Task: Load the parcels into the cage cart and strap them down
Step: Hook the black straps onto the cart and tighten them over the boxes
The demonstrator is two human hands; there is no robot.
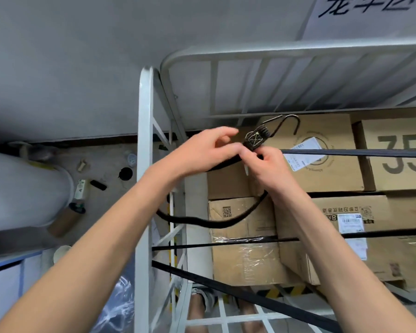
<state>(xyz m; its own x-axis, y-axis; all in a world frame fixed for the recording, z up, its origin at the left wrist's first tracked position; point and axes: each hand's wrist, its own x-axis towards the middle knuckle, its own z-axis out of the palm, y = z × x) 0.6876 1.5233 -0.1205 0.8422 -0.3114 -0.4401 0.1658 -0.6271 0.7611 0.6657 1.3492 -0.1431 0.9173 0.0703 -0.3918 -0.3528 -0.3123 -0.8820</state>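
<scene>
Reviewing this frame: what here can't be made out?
Head view only:
Left hand: fingers motion-blurred, so its grip on the strap is unclear.
Strap's far end: hidden behind the cart frame.
Number on the right-hand box: cut by the right edge.
Shipping label: print too small.
Wall sign: cut by the top edge.
</scene>
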